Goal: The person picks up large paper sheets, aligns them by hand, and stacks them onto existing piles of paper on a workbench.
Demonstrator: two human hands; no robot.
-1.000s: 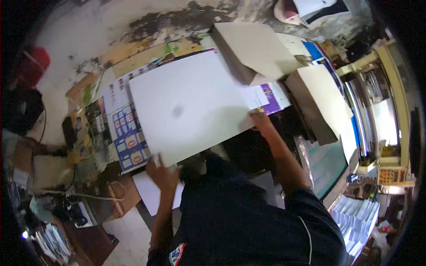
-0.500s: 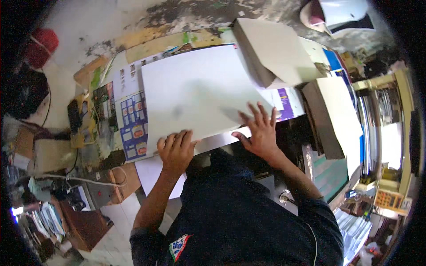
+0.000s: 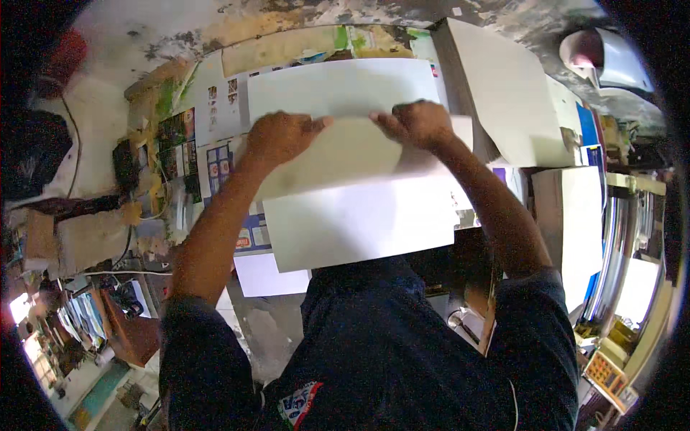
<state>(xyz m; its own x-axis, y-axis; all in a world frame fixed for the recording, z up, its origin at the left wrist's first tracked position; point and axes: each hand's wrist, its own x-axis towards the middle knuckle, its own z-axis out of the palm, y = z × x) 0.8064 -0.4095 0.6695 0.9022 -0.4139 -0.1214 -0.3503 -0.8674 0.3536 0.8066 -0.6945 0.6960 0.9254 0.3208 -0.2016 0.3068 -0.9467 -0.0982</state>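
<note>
1. My left fingers [image 3: 277, 131] and right fingers [image 3: 425, 116] are curled in, thumbs pointing toward each other; they look clamped on the edge of a pale sheet [image 3: 338, 154], though the pinch itself is hidden.
2. The sheet spans the gap between my two sets of fingers. If one side pulled harder than the other, I think that edge would go crooked, and a slanted crease could follow.
3. On my side of the fingers lies a bright white panel [image 3: 359, 219]; I can't tell whether it belongs to the same sheet. Its near edge sits just beside my dark shirt [image 3: 359, 316], so leaning in could dent it.
4. Right of my right fingers stands a thick paper stack [image 3: 507, 86]. The pale sheet's right corner is near it; swinging that way could bump and bend the corner.
5. Nearer me than my left fingers, a blue printed sheet [image 3: 251, 233] shows partly covered. Dragging what lies over it might shift it too.
</note>
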